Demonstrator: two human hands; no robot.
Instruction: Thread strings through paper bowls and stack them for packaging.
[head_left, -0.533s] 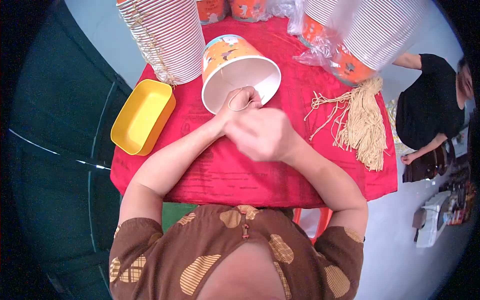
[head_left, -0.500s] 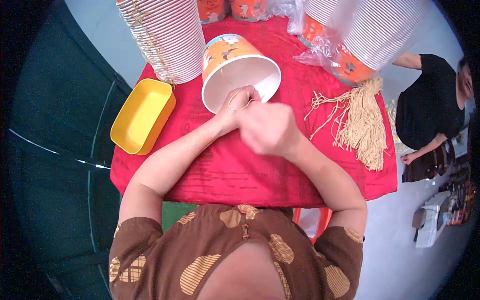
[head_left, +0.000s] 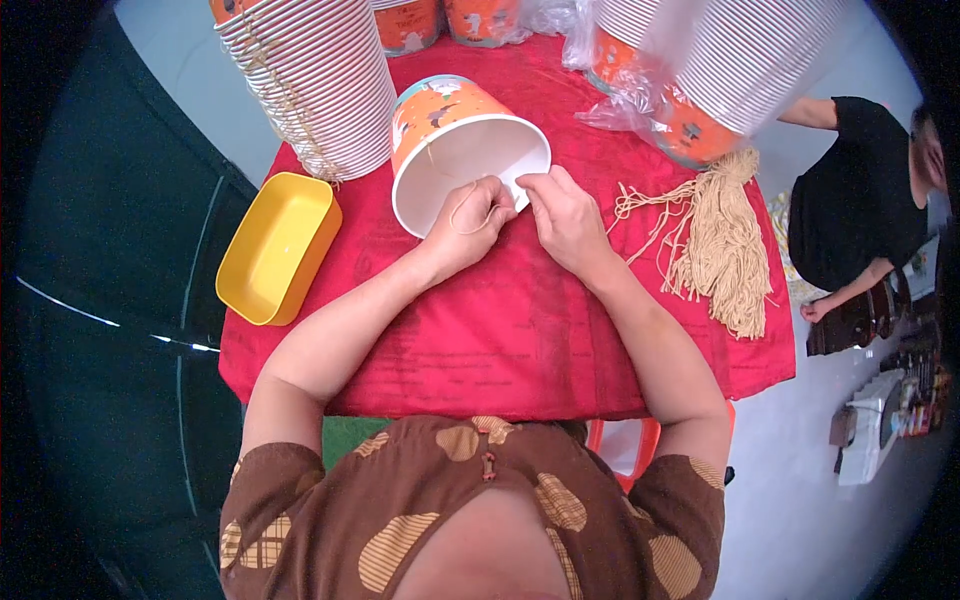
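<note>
An orange printed paper bucket (head_left: 440,110) lies tilted on the table, its white inside facing me. My left hand (head_left: 465,225) is closed at the near part of its rim, a thin tan cord (head_left: 455,212) looping over the fingers. Another length of cord hangs down inside the bucket from its upper wall. My right hand (head_left: 570,220) is also closed, thumb and fingertips pinched together at the rim just right of the left hand. Whatever lies between those right fingertips is too small to make out.
A yellow plastic tub (head_left: 308,250) stands at the left, below a tall stack of nested buckets (head_left: 310,95). Bundled tan cords (head_left: 725,250) lie at the right. Plastic-wrapped bucket stacks (head_left: 745,75) stand behind them on the red cloth (head_left: 450,350). Another person (head_left: 855,200) is beyond the right side.
My right hand has moved from in front of the left wrist, away and to the right, to the bucket's rim. The bucket has shifted slightly left and nearer.
</note>
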